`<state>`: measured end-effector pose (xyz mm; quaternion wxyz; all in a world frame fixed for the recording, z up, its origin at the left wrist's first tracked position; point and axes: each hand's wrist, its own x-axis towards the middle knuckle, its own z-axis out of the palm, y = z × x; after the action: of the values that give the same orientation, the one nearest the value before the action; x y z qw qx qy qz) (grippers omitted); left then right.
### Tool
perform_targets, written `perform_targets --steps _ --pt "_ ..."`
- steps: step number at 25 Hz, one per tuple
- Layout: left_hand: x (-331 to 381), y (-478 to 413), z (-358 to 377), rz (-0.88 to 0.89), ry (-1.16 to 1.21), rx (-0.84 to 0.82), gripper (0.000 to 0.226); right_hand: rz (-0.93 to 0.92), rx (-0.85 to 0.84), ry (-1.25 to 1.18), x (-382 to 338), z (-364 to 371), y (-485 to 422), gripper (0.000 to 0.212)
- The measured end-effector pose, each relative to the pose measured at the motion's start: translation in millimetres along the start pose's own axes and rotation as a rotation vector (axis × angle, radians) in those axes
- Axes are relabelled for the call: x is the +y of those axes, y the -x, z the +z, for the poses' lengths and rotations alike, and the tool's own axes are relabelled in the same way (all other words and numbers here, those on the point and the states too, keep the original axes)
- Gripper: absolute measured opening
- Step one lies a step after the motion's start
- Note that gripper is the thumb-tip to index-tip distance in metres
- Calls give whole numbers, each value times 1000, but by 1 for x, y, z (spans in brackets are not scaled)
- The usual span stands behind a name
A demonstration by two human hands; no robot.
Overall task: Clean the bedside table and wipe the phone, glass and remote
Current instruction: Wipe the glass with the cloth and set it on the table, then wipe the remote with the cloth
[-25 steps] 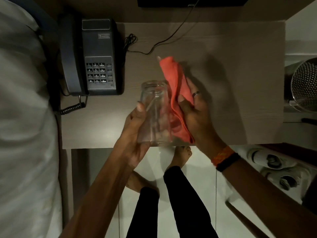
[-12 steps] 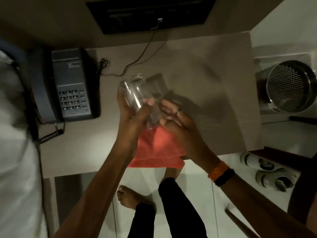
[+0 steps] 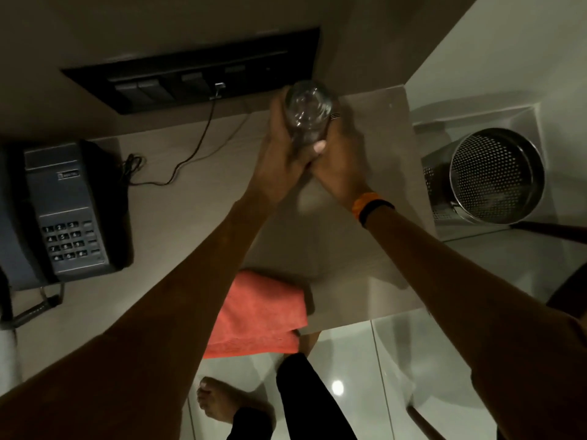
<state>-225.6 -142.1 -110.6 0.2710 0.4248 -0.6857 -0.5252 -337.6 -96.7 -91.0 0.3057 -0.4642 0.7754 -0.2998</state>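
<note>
- The phone sits at the table's left end, dark, keypad facing up, its handset on the cradle along the left side.
- Its coiled cord hangs off the near-left corner of the phone, at the table's front edge.
- A thin black cable lies bunched just right of the phone, then runs up across the table to a plug in the dark switch panel on the wall behind the table.
- The cloth, orange-red and folded, lies at the table's front edge right of the phone, part of it hanging over the edge, with no hand on it.
- A bare foot and a dark trouser leg show on the glossy floor below the table's front edge.
- The left hand is wrapped around the left side of the glass, thumb pressed against its near wall.
- The glass is clear and held up over the table's back edge, near the right end of the panel, its mouth turned toward the camera.
- The right hand grasps the glass from the right; a ring shows on one finger, and an orange band and a black band circle the wrist.
- Whether the glass touches the table I cannot tell.
- A perforated metal bin stands on the floor just past the table's right end.
</note>
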Motion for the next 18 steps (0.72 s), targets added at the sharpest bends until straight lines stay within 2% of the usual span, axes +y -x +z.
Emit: perform_targets --steps 5,8,10,12,14,16,18 --pt "-13 5 2 5 -71 54 91 10 28 87 9 11 -2 57" --pt "-12 16 -2 -7 7 106 98 10 10 33 11 13 4 75" --pt "-7 40 -12 -47 36 150 97 -11 91 -16 18 15 22 83" --pt "-3 81 -24 -36 -112 253 81 -52 234 -19 19 18 57 72" --pt "-2 129 -45 34 -372 320 66 -139 295 6 4 27 103 59" --pt "-4 179 -73 -3 -572 362 69 -357 202 159 -26 48 142 49" --pt "-6 222 -106 -97 -696 433 80 -475 -4 262 -65 75 164 50"
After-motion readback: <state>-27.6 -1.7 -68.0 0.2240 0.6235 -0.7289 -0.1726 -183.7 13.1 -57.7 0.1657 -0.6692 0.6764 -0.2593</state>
